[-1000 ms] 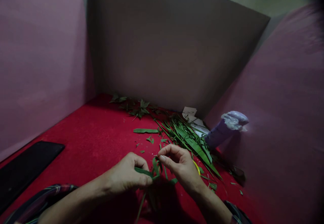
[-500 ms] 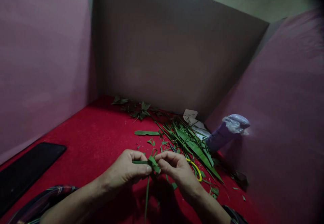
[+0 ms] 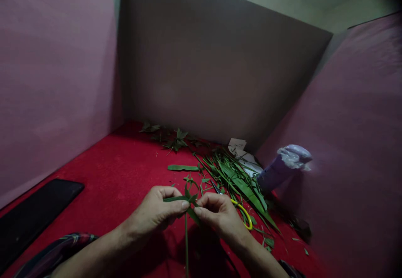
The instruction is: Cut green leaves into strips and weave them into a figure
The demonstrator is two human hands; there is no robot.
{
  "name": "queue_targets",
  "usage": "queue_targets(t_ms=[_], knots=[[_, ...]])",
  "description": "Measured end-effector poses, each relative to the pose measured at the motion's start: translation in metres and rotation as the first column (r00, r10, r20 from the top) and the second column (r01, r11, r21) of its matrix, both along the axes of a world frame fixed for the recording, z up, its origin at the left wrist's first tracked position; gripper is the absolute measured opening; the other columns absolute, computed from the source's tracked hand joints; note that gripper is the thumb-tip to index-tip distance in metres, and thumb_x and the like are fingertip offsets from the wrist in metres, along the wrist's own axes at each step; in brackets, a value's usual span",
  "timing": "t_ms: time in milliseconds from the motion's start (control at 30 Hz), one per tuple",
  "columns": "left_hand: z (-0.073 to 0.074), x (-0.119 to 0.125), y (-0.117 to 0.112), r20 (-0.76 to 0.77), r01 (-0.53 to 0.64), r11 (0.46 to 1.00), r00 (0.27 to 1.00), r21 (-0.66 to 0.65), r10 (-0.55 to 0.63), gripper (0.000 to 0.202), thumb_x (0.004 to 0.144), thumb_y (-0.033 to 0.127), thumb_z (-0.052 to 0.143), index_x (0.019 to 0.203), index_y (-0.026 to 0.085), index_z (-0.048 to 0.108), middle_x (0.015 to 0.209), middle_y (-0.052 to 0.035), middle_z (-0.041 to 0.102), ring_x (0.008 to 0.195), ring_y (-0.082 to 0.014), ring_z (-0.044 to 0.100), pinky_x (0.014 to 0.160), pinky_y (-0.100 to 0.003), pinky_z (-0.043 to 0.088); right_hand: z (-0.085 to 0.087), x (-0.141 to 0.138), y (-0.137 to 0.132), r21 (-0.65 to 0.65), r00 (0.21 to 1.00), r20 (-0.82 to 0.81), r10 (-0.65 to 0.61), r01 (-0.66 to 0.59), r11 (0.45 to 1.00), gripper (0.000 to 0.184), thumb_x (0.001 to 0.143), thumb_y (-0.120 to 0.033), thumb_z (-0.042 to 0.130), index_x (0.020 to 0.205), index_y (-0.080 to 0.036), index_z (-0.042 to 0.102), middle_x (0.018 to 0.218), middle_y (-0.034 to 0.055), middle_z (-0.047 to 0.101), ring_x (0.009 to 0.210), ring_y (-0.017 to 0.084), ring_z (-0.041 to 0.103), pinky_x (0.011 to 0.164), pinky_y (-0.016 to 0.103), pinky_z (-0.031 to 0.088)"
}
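Leaf strips (image 3: 192, 198) cross in mid-air between the hands, above the red surface (image 3: 125, 173). Half a second ago a compact fold; now a thin loop stands above the crossing and ends splay, so the weave appears loose, not yet drawn tight. Left hand (image 3: 157, 209): grip pinched on a folded strip, thumb on top. Right hand (image 3: 221, 215): thumb and fingertips nip a strip end opposite. A stem (image 3: 186, 244) hangs below. Beyond the right hand: yellow-handled scissors (image 3: 246, 211), then a leaf heap (image 3: 240, 179) near a purple cup (image 3: 270, 174).
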State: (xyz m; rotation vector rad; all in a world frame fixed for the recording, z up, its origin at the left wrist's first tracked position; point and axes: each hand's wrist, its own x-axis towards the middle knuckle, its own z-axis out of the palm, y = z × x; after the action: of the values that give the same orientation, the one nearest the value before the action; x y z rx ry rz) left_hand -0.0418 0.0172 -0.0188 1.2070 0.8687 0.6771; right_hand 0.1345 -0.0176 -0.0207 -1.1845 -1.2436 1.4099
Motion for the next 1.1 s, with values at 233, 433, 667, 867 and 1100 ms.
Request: queue_targets(t_ms=[233,433,667,867,1100], knots=[[-0.003,0.0,-0.002,0.015,-0.016,1.0,1.0,0.016,0.016,0.029,0.065,0.039,0.067,0.06,0.015,0.051,0.041,0.0092,0.04,0.037,-0.0035,0.026,0.038,-0.019,0.017,0.002,0.015,0.002,-0.085,0.966,0.181,0.185,-0.172,0.981,0.021,0.061,-0.028,0.071,0.055,-0.013,0.057,0.047,-0.0046,0.05,0.043,0.007,0.042,0.043,0.019,0.031],[-0.005,0.001,-0.003,0.02,0.006,1.0,1.0,0.022,-0.007,0.027,0.065,0.036,0.067,0.06,0.014,0.053,0.042,0.0087,0.041,0.039,-0.0042,0.028,0.04,-0.019,0.018,0.01,0.028,0.004,-0.048,0.927,0.265,0.264,-0.261,0.964,0.01,0.066,-0.024,0.069,0.068,-0.014,0.067,0.06,-0.0019,0.06,0.056,0.01,0.051,0.054,0.022,0.04],[-0.001,0.003,-0.007,0.001,0.062,0.998,0.998,0.027,-0.062,0.027,0.063,0.036,0.068,0.057,0.015,0.052,0.042,0.0085,0.041,0.04,-0.0051,0.031,0.043,-0.02,0.021,0.019,0.007,-0.006,0.365,0.981,0.188,-0.054,-0.019,0.931,0.032,0.08,-0.025,0.06,0.112,-0.025,0.057,0.1,0.0035,0.062,0.089,0.016,0.057,0.082,0.031,0.043],[-0.007,0.005,-0.007,0.003,0.096,0.995,0.995,0.019,-0.096,0.027,0.062,0.036,0.069,0.057,0.015,0.053,0.044,0.0085,0.042,0.041,-0.0054,0.032,0.043,-0.02,0.022,0.011,-0.001,-0.005,0.241,0.996,0.043,-0.075,0.063,0.969,0.016,0.079,-0.027,0.061,0.093,-0.019,0.063,0.076,0.0002,0.063,0.065,0.01,0.057,0.061,0.022,0.045],[-0.007,0.005,-0.007,0.013,0.096,0.995,0.995,0.026,-0.096,0.026,0.063,0.035,0.069,0.057,0.015,0.053,0.044,0.008,0.042,0.041,-0.0054,0.032,0.042,-0.02,0.021,0.01,-0.001,-0.001,0.152,0.998,-0.046,-0.031,0.037,0.988,0.02,0.077,-0.032,0.064,0.086,-0.015,0.062,0.066,-0.0015,0.059,0.055,0.008,0.051,0.052,0.019,0.041]])
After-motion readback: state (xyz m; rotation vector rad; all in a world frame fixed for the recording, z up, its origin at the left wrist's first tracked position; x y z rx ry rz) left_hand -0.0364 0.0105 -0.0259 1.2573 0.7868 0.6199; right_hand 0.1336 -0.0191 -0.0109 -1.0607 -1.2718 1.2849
